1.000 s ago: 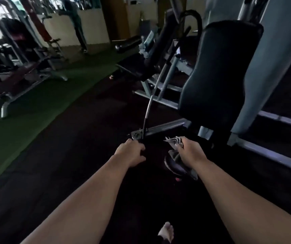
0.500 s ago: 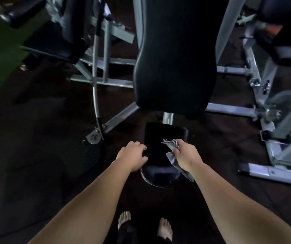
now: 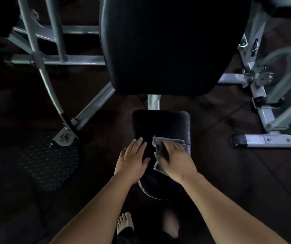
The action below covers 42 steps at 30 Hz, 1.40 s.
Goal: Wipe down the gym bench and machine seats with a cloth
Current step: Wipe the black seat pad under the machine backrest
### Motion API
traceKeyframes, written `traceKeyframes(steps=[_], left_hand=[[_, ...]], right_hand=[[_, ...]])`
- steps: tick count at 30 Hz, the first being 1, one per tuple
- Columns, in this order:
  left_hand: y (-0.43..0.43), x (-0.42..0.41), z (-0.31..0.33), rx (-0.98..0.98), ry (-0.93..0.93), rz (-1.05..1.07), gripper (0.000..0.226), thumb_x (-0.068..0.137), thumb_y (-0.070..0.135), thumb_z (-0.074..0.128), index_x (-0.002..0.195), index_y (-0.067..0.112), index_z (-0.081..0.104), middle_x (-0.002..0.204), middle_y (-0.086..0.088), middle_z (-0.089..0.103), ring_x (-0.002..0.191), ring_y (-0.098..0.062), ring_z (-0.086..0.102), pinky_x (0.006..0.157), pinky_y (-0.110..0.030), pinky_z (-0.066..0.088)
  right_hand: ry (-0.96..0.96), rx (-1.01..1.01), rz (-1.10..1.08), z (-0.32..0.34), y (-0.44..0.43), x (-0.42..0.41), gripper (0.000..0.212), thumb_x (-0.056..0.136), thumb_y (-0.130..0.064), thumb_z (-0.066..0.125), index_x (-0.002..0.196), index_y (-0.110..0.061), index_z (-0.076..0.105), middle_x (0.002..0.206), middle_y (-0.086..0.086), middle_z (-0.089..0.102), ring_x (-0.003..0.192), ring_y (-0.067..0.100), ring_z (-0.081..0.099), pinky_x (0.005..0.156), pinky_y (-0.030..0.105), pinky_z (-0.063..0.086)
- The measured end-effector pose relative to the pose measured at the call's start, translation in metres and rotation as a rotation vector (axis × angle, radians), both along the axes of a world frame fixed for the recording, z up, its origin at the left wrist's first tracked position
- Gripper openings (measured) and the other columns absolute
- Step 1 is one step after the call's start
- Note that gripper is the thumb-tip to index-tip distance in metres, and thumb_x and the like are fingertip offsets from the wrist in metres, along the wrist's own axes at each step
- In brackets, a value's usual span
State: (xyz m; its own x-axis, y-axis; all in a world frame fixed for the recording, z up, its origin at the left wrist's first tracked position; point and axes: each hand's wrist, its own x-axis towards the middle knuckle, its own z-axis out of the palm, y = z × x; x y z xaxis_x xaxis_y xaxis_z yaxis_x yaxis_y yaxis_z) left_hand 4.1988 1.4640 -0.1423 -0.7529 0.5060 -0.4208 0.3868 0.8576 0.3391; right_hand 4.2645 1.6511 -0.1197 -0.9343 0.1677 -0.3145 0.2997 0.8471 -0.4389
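1. Leaning over the machine, the person stands with bare feet (image 3: 124, 224) just short of the seat's (image 3: 160, 124) near end.
2. Both hands now lie on the near half of the seat, side by side and a little apart. The left hand (image 3: 132, 159) rests flat with fingers straight, holding nothing. The right hand (image 3: 174, 161) presses the cloth (image 3: 160, 140) down under spread fingers.
3. Half a second ago the cloth was bunched in curled fingers above the pad, and the left hand was cupped at the seat's edge. The cloth is now flattened on the vinyl, so wiping of this seat looks to be just beginning.
4. The cloth sits against the seat's right edge. The far half of the pad is bare, so a forward stroke has room. A stroke to the left meets the resting left hand.
5. Beyond the seat a pale post (image 3: 153, 103) rises to the big back pad (image 3: 167, 44), which probably needs wiping next.
6. Grey frame bars (image 3: 271, 140) on the right and a bent lever (image 3: 41, 67) on the left stand well apart from the seat.
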Motion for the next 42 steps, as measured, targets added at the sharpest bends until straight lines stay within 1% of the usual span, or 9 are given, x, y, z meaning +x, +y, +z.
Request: traceKeyframes(steps=[3,6,12,18,24,27,30,37,42], left_hand=[[-0.006,0.005,-0.022,0.006,0.034,-0.026,0.069,0.108,0.052,0.031,0.167,0.028,0.001,0.172,0.015,-0.017,0.158,-0.008,-0.018,0.130,-0.037,0.001],[-0.009,0.012,-0.037,0.033,0.064,-0.027,0.069,0.108,0.053,0.023,0.165,0.030,-0.008,0.169,0.017,-0.027,0.153,-0.005,-0.030,0.126,-0.032,-0.010],[-0.012,0.015,-0.055,0.093,0.077,-0.001,0.069,0.105,0.052,0.022,0.163,0.033,-0.011,0.167,0.020,-0.030,0.152,-0.002,-0.032,0.128,-0.035,-0.009],[-0.013,0.016,-0.061,0.132,0.096,0.008,0.070,0.102,0.058,0.016,0.165,0.032,-0.002,0.170,0.019,-0.020,0.156,-0.004,-0.023,0.128,-0.037,-0.004],[-0.012,0.015,-0.061,0.095,0.103,-0.009,0.069,0.105,0.058,0.015,0.165,0.031,-0.006,0.169,0.019,-0.025,0.155,-0.005,-0.026,0.128,-0.038,-0.005],[-0.013,0.015,-0.060,0.094,0.094,-0.006,0.069,0.105,0.057,0.015,0.165,0.031,-0.006,0.169,0.019,-0.026,0.155,-0.005,-0.026,0.129,-0.039,-0.005],[-0.012,0.015,-0.058,0.104,0.078,0.002,0.068,0.107,0.054,0.022,0.164,0.032,-0.009,0.168,0.020,-0.028,0.154,-0.004,-0.028,0.130,-0.040,-0.004],[-0.010,0.016,-0.062,0.112,0.107,0.001,0.069,0.104,0.058,0.015,0.165,0.033,-0.006,0.170,0.020,-0.023,0.156,-0.005,-0.023,0.127,-0.038,-0.005],[-0.014,0.017,-0.065,0.091,0.108,-0.019,0.070,0.105,0.057,0.015,0.166,0.030,-0.004,0.170,0.017,-0.022,0.157,-0.008,-0.021,0.129,-0.042,0.000]], right_hand=[[-0.042,0.073,0.166,-0.025,-0.002,0.012,0.090,0.092,-0.070,0.022,0.164,-0.016,0.021,0.171,-0.003,0.014,0.159,0.014,0.004,0.129,0.031,0.005],[0.019,0.105,0.170,-0.044,-0.001,0.018,0.081,0.099,-0.067,0.018,0.165,-0.020,0.010,0.171,-0.005,0.000,0.158,0.009,-0.009,0.130,0.037,0.006],[0.090,0.002,-0.145,-0.058,-0.020,0.000,0.078,0.102,-0.069,0.013,0.165,-0.024,0.016,0.173,-0.009,0.008,0.158,0.003,-0.004,0.130,0.038,0.006],[0.164,0.138,-0.323,-0.075,-0.005,-0.069,0.077,0.102,-0.061,0.021,0.158,-0.010,0.036,0.169,0.011,0.025,0.158,0.025,0.015,0.129,0.047,0.014],[0.071,0.314,-0.082,-0.080,0.004,-0.062,0.079,0.105,-0.060,0.018,0.165,-0.011,0.006,0.173,0.009,-0.003,0.160,0.022,-0.008,0.130,0.047,0.005],[0.044,0.257,0.027,-0.071,0.005,-0.031,0.084,0.101,-0.067,0.017,0.166,-0.014,0.007,0.173,0.005,-0.005,0.159,0.018,-0.009,0.130,0.044,0.004],[0.082,0.102,-0.109,-0.065,0.008,-0.033,0.082,0.101,-0.068,0.024,0.164,-0.016,0.021,0.173,0.004,0.006,0.160,0.018,0.001,0.130,0.043,0.009],[0.020,0.309,-0.057,-0.078,0.024,-0.113,0.073,0.106,-0.059,0.015,0.165,-0.020,-0.002,0.173,0.004,-0.011,0.159,0.019,-0.012,0.130,0.042,-0.002],[0.016,0.300,0.103,-0.065,-0.003,-0.028,0.073,0.106,-0.059,0.016,0.166,-0.019,0.001,0.173,0.003,-0.012,0.159,0.018,-0.014,0.130,0.043,0.001]])
